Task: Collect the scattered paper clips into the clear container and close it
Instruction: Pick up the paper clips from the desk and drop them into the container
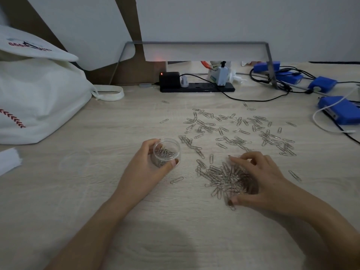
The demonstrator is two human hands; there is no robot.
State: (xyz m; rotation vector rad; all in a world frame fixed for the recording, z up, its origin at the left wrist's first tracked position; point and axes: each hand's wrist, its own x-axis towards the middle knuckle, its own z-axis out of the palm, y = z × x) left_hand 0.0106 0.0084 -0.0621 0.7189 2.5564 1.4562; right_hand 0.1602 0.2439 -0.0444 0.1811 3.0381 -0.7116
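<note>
Pale wood-grain desk (116,221) fills my view from the head camera.

1. White fabric bag (39,98): lies well out to the left of the left hand (144,168), at the far-left edge of the desk.
2. Loose paper clips (233,131): spread flat across the desk just beyond the right hand (261,182). The field runs from past the left hand's fingertips out to the right.
3. Black power strip (196,87): lies beyond that field, far from both hands. Blue boxes (339,112) with cables sit far right of the right hand.
4. Right hand: cupped over a heap of paper clips (220,178), fingers bent onto its far side and thumb on its near edge. I read this as a gathering hold on the heap.
5. Left hand: wrapped round the clear container (166,152), thumb on the near wall and fingers on the far-left wall. The container is upright with its mouth uncovered, and a few clips lie inside. It sits just left of the heap, apart from it.
6. Single clip (176,180): lies on the desk just below the left thumb.
</note>
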